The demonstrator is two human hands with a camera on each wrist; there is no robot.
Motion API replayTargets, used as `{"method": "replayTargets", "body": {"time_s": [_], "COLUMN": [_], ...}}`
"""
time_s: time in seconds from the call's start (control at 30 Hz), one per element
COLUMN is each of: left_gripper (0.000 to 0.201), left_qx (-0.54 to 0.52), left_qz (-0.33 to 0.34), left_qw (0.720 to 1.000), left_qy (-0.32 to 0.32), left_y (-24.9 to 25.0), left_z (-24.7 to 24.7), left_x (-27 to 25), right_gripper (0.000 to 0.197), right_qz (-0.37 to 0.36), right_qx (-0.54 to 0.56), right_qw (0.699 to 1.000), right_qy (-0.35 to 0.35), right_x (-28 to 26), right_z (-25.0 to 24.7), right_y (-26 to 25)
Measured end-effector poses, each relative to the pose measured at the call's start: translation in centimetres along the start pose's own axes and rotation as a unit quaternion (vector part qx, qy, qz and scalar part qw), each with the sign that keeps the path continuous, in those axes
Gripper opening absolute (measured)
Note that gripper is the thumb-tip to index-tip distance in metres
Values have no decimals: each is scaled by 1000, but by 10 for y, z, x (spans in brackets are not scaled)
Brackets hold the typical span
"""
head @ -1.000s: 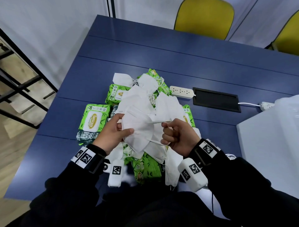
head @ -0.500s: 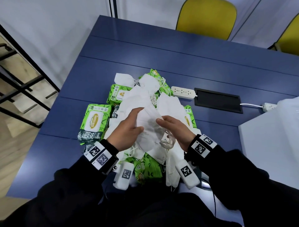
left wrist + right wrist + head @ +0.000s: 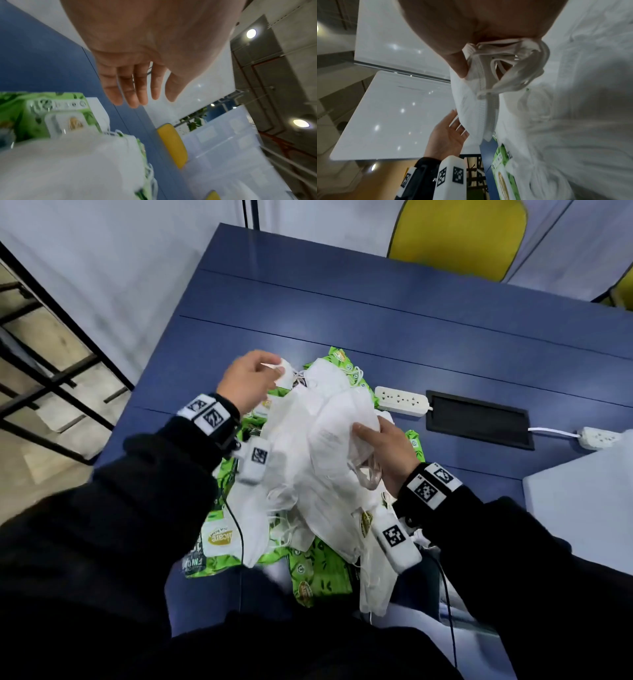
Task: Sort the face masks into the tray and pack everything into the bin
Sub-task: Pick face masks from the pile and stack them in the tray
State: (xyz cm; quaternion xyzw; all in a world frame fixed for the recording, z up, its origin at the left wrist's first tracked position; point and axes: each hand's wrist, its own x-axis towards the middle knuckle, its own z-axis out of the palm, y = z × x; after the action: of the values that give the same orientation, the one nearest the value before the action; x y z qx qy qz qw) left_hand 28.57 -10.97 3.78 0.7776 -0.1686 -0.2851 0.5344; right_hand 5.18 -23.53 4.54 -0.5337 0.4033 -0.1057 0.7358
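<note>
**A:** What fills the centre of the head view?

**B:** A loose heap of white masks (image 3: 318,446), folded and crumpled, ear loops tangled, lying over green wipe packs (image 3: 219,539) on the blue counter (image 3: 411,313).

**A:** And the right hand?

**B:** The right hand (image 3: 387,453), right of centre, is clamped on a bunch of masks held up over the heap. The right wrist view shows the thumb pressed on a mask's stitched edge with loops bunched against the palm (image 3: 488,24).

**A:** The left?

**B:** The left hand (image 3: 246,378) reaches to the upper left edge of the heap. Its fingertips are at a small white mask (image 3: 286,369) there; I cannot tell whether they grip it. In the left wrist view the fingers (image 3: 130,86) are straight and close together, nothing between them.

**A:** Anything else in frame?

**B:** A white power strip (image 3: 402,405) just right of the heap, a black panel (image 3: 479,419) set in the counter beside it, a yellow chair (image 3: 455,231) at top, and a pale white surface (image 3: 582,501) at the right edge.
</note>
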Motion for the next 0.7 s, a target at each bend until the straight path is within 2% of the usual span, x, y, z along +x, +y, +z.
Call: {"method": "replayTargets", "body": {"time_s": [0.1,0.17,0.3,0.33,0.4,0.5,0.63,0.7], "left_gripper": [5,8,11,17,42,72,95,105], "left_qx": [73,138,280,304,336,361,416,438], "left_qz": [-32,-42,-66,-79,-111,-150,-164,-173], "left_qw": [996,987,957,949,935,921,894,881], "left_qy": [48,66,48,38,23,12,23,31], "left_y": [-10,-15,-31,-39,-56,-75,-91,-93], "left_z": [-17,-19,-16,-15,-9,4,21,26], "left_x": [55,81,125,135,155,172,183,183], "right_gripper": [18,17,6,4,8,30,33,28], "right_qz": [6,10,25,32,51,89,103,82], "right_qx": [-4,-12,-29,-33,-31,-42,-165,-289], "right_qw": [1000,999,996,995,993,989,980,954], "right_qy": [25,40,77,87,98,111,42,13], "right_x": [28,48,94,106,131,169,214,225], "right_z": [-11,-19,-32,-35,-35,-30,-8,6], "right_y": [-9,-16,-35,-39,-49,-58,-55,-55]}}
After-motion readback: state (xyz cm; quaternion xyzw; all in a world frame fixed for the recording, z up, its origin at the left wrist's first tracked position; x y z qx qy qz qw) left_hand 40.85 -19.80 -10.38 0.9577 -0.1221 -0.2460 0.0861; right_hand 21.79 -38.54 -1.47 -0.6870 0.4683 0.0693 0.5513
